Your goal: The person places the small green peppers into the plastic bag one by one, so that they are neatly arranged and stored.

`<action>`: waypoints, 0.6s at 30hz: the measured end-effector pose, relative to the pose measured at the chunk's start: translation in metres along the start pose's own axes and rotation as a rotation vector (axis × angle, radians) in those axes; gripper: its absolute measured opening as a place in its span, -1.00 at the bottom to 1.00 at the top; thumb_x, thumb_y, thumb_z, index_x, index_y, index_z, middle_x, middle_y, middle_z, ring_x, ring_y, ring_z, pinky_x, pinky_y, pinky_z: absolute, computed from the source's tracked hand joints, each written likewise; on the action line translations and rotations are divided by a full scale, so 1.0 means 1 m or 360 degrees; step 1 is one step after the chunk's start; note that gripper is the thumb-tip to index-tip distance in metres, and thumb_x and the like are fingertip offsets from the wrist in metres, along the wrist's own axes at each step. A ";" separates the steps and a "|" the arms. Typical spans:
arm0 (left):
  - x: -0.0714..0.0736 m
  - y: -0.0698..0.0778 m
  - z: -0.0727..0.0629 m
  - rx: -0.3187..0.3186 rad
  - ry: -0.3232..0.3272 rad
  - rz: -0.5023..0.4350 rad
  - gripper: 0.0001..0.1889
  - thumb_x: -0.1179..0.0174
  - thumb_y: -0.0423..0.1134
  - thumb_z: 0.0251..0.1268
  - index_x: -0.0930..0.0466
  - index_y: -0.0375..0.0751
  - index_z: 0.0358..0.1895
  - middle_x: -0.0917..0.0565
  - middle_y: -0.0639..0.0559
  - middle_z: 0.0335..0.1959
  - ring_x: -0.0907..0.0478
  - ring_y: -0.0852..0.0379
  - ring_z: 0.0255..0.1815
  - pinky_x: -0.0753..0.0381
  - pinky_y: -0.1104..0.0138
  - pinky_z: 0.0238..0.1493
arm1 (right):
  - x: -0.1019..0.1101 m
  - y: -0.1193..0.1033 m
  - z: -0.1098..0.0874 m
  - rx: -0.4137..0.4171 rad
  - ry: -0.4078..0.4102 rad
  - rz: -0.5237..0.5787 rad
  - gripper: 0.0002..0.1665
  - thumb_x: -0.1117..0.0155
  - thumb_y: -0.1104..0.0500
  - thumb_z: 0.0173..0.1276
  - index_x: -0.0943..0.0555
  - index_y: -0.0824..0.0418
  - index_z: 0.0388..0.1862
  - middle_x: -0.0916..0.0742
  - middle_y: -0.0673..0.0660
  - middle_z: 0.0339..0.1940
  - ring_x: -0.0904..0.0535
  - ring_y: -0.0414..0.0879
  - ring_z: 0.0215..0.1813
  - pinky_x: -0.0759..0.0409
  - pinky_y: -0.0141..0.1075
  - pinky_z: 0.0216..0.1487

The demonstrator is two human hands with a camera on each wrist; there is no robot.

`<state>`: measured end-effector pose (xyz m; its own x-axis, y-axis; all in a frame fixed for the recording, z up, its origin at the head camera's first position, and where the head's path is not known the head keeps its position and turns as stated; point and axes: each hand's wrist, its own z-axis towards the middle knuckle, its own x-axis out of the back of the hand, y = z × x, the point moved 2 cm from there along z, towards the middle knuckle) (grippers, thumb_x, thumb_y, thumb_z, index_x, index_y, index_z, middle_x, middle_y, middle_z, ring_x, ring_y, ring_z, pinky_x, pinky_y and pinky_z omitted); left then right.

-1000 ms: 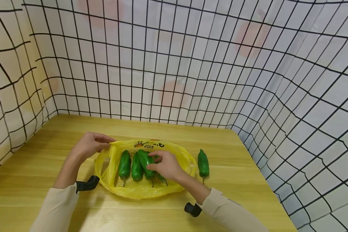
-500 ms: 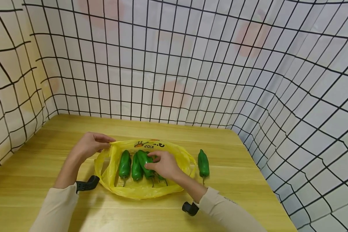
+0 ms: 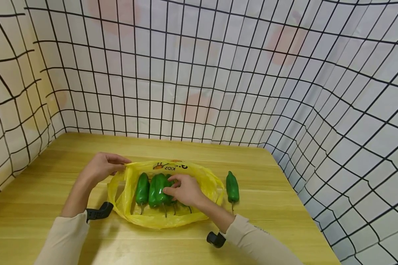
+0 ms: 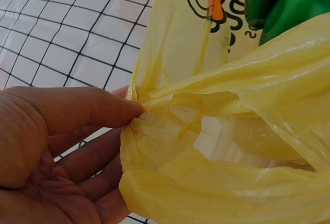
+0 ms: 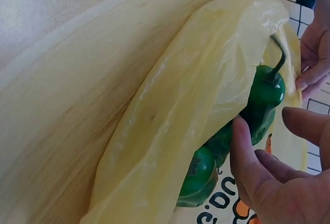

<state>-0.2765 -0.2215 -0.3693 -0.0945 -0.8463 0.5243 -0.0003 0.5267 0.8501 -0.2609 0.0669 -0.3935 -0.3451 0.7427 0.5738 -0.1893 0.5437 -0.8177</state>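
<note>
A yellow plastic bag (image 3: 166,221) lies on the table with its mouth spread wide. My left hand (image 3: 103,167) pinches the bag's left edge between thumb and fingers, beside a handle loop (image 4: 170,193). Several green peppers sit inside the bag, stems toward me; the leftmost pepper (image 3: 142,189) stands slightly apart. My right hand (image 3: 187,190) is inside the bag over the peppers, its thumb tip at the side of a glossy pepper (image 3: 160,187). In the right wrist view the thumb (image 5: 242,139) and fingers are spread apart around no pepper. The right hand partly hides the peppers beneath it.
One more green pepper (image 3: 232,187) lies on the wooden table (image 3: 268,221), outside the bag to the right. A black wire grid (image 3: 172,84) with pale sheeting behind encloses the back and sides. Dark wrist mounts (image 3: 101,211) project from both forearms.
The slanted pepper under my right hand has shifted left and now lies straighter against its neighbour. My right hand has moved slightly left with it. My left hand keeps its hold on the bag.
</note>
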 end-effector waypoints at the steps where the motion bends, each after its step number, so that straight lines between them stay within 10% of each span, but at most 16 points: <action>1: 0.000 0.000 0.000 0.0001 -0.0001 -0.0003 -0.68 -0.21 -0.31 0.44 -0.67 -0.33 0.18 -0.74 -0.01 -0.28 -0.51 0.11 -0.38 -0.58 0.27 -0.32 | 0.000 0.000 0.000 0.0002 -0.0004 0.0006 -0.47 -0.44 0.13 0.35 -0.60 0.31 0.24 -0.76 0.20 -0.25 -0.74 0.12 -0.40 -0.72 -0.03 -0.32; 18: 0.001 -0.001 0.000 0.0002 -0.0007 -0.0003 -0.66 -0.20 -0.30 0.44 -0.65 -0.34 0.19 -0.75 -0.06 -0.23 -0.52 0.10 -0.36 -0.58 0.31 -0.31 | 0.007 0.002 -0.005 -0.0009 -0.0053 0.0072 -0.49 -0.39 0.16 0.40 -0.59 0.26 0.29 -0.75 0.22 -0.13 -0.74 0.18 -0.27 -0.73 0.01 -0.20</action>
<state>-0.2763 -0.2226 -0.3701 -0.0988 -0.8471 0.5222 -0.0020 0.5249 0.8511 -0.2589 0.0748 -0.3906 -0.3838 0.7531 0.5343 -0.1675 0.5123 -0.8423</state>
